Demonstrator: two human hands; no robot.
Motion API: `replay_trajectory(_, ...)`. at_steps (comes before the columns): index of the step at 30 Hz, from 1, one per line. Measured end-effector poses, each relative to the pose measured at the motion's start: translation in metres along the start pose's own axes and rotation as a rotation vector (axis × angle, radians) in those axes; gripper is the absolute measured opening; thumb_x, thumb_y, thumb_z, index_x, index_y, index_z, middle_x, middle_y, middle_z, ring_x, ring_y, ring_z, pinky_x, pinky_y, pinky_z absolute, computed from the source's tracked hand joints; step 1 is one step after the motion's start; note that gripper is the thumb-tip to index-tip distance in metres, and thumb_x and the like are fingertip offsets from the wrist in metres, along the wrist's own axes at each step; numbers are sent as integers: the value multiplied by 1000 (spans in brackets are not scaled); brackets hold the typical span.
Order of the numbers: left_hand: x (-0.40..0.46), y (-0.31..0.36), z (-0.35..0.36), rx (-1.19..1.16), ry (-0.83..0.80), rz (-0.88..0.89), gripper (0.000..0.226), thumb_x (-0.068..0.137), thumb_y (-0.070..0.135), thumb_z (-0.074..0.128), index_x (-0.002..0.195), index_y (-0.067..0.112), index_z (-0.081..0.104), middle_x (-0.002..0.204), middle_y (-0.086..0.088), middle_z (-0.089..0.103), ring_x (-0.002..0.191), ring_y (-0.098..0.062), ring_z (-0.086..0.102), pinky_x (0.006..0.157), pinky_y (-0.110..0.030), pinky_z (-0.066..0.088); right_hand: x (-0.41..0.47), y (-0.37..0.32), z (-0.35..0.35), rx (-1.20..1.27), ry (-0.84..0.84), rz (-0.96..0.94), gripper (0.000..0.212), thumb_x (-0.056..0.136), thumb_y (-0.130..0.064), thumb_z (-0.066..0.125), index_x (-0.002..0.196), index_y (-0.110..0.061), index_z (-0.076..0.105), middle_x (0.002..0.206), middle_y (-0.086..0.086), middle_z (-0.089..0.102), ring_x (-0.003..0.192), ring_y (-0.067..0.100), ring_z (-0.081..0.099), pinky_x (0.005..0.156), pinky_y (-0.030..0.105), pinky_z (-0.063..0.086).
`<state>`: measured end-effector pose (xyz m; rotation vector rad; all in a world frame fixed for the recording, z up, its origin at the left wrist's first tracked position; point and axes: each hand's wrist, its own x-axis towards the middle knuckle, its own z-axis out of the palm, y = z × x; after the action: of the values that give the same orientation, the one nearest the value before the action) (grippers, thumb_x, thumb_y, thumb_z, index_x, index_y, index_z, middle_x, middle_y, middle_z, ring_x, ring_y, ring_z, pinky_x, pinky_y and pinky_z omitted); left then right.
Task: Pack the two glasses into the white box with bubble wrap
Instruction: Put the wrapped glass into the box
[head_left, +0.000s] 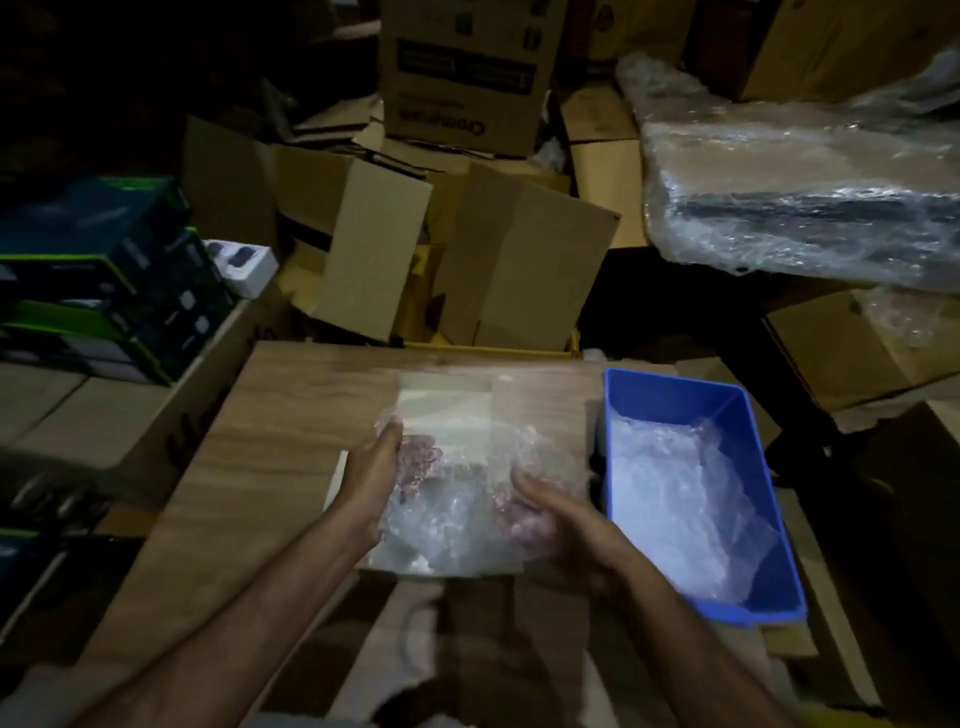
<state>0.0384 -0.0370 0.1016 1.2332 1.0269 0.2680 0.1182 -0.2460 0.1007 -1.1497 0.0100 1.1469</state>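
The bubble wrap (457, 499) sits bunched at the centre of the frame, low over the open white box (447, 410), whose far flap shows pale just above the wad and whose near edge shows below it. You cannot make out the glasses through the plastic; the picture is dim and the wrap is cloudy.

Your left hand (376, 467) is on the left side of the wad, thumb up at its top corner and fingers curled in behind the film, so that grip has hold of the wrap. Your right hand (540, 506) is on the right side, thumb on top and fingers tucked under the film, likewise gripping it.

The box rests on a wood-grain table (291, 441). Just right of it, at centre right of the frame, stands a blue bin (675, 395) with more clear wrap lying inside.

Beyond the table, brown cardboard boxes (457, 249) lean open in the upper middle. A plastic-wrapped bundle (800, 192) lies at upper right, and dark printed cartons (104, 275) are stacked at left.
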Motion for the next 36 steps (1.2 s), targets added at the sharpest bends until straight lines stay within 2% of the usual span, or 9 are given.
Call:
replay_trajectory(5, 10, -17, -37, -11, 5, -171, 42, 99, 43, 56, 106, 6, 75, 92, -14, 78, 87, -36, 74, 85, -54, 60, 32, 15, 14, 4, 268, -138, 48, 83, -14, 80, 127, -4, 62, 113, 17, 75, 105, 29, 73, 89, 41, 60)
replay_trajectory(12, 0, -23, -69, 129, -22, 169, 46, 101, 15, 59, 145, 13, 46, 112, -1, 69, 69, 2, 71, 53, -17, 55, 34, 23, 1, -366, 299, -286, 105, 72, -24, 92, 150, -52, 26, 150, -8, 33, 135, 22, 48, 98, 40, 56)
replay_trajectory(16, 2, -19, -93, 214, -197, 256, 62, 101, 7, 54, 156, 28, 33, 126, -4, 68, 89, -2, 72, 70, -19, 59, 24, 16, 3, -573, 246, -463, 74, 89, -3, 74, 148, -35, 42, 132, -35, 46, 109, -3, 58, 87, 21, 57)
replay_trajectory(20, 5, -12, -111, 169, -370, 141, 47, 92, 4, 66, 135, 21, 62, 124, 3, 71, 113, -11, 67, 93, -27, 54, 28, 16, 3, -629, 242, -474, 25, 95, -6, 67, 115, -19, 73, 114, 1, 73, 97, 19, 71, 84, 32, 60)
replay_trajectory(23, 2, -7, -118, 328, -412, 228, 60, 76, 0, 82, 130, 21, 67, 114, 24, 70, 112, 12, 60, 86, -7, 50, 27, 14, 2, -752, 114, -322, 58, 70, -29, 93, 124, -26, 70, 119, -12, 70, 106, 1, 68, 90, 18, 54)
replay_trajectory(25, 4, -6, -119, 476, -332, 303, 58, 70, 6, 88, 123, 22, 71, 107, 13, 74, 102, -2, 69, 85, -15, 56, 27, 13, 3, -1062, 119, -299, 70, 63, -31, 96, 127, -27, 67, 118, -17, 67, 102, -4, 66, 85, 10, 52)
replay_trajectory(28, 11, -9, -118, 730, -181, 499, 23, 71, 24, 90, 91, 27, 78, 91, 10, 73, 82, -8, 70, 74, -32, 61, 35, 14, 6, -1213, 152, -438, 14, 82, -36, 80, 90, -25, 78, 91, -3, 74, 84, 14, 68, 76, 35, 58)
replay_trajectory(31, 18, -15, -125, 919, -147, 536, 22, 71, 36, 89, 68, 28, 69, 105, 8, 62, 99, -10, 62, 83, -40, 57, 41, 5, 4, -1321, 170, -468, 20, 86, -42, 75, 84, -22, 73, 107, 4, 61, 111, 17, 53, 91, 34, 46)
replay_trajectory(36, 8, 11, -134, 978, -761, 330, 23, 73, 28, 90, 92, 24, 78, 119, 16, 71, 115, -3, 63, 102, -36, 50, 23, -26, 24, -874, -15, -381, 21, 95, -26, 70, 103, -6, 72, 100, 9, 76, 93, 19, 73, 80, 32, 58)
